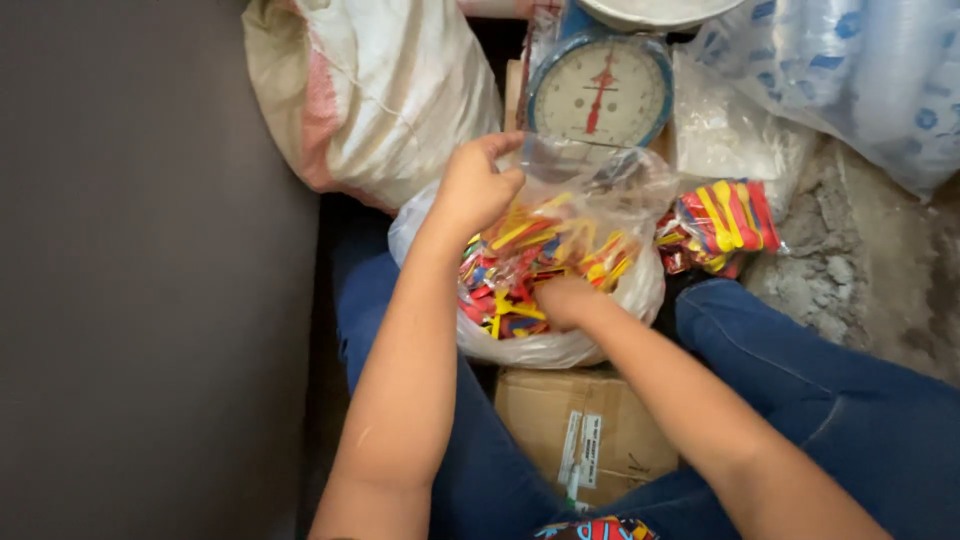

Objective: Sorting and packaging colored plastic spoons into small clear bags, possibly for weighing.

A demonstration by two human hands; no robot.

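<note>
We judge the main risk to be the big clear plastic bag [560,345] slumping off our lap: it rests between our knees above a cardboard box [585,430], and a hard tug on its thin rim could tip or tear it, spilling the red, yellow and blue packets [520,262] it holds. Our left hand [475,190] is pinched shut on the bag's raised rim, holding the mouth open. Our right hand [562,300] is buried among the packets (its fingers are hidden, so we cannot tell the grip). A smaller filled bag [725,222] lies just beside, below the dial scale [600,92].
</note>
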